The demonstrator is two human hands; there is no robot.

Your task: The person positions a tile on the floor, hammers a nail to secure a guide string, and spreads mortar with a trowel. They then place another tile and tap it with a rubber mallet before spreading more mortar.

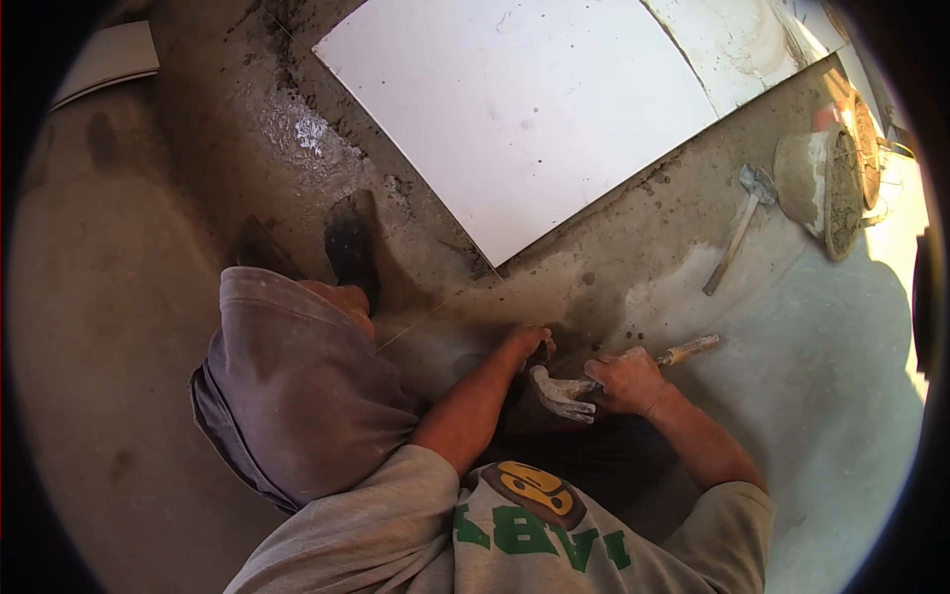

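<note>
My right hand [628, 381] grips a claw hammer [562, 394] partway along its shaft. The worn hammer head points left, toward my other hand, and the handle end sticks out to the right. Just left of the hammer head is my left hand [531, 344], low over the floor with its fingers curled together; whatever they hold, if anything, is too small to make out. Beyond both hands lies a large white tile [515, 119], its nearest corner pointing toward me. A thin line runs across the floor by that corner.
A second hammer [740, 230], a mallet-like one with a grey head, lies on the floor at right. Beside it a mortar-crusted bucket [816, 188] is tipped on its side. Another white tile [757, 49] adjoins the large one. White sheets [109, 59] lie at upper left.
</note>
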